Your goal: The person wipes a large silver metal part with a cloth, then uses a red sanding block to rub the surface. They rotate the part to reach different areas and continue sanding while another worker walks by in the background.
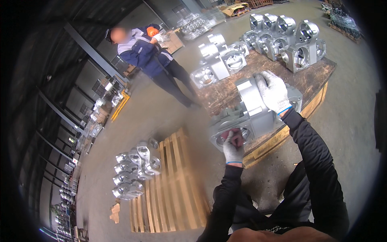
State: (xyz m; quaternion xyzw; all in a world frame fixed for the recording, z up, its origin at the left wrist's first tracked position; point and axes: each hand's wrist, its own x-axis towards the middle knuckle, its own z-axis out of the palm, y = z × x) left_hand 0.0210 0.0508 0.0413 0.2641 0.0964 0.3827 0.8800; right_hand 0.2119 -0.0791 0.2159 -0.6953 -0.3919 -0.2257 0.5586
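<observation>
A large silvery metal casting (pixel 254 105) with round bores stands at the near edge of a wooden work surface (pixel 211 99). My left hand (pixel 232 152), in a whitish knit glove, pinches a dark red abrasive pad (pixel 238 139) at the rim of the casting's lower left bore. Higher up, my right hand (pixel 273 92), gloved alike with a blue cuff edge, is curled over the casting's upper part and grips it. That hand hides some of the casting's right side.
More castings (pixel 282 38) stand at the surface's far side, with another group (pixel 219 60) to their left. A slatted wooden pallet (pixel 169 193) lies at lower left, bearing several castings (pixel 137 169). A person (pixel 147 56) in dark blue stands beyond, one hand in a white glove.
</observation>
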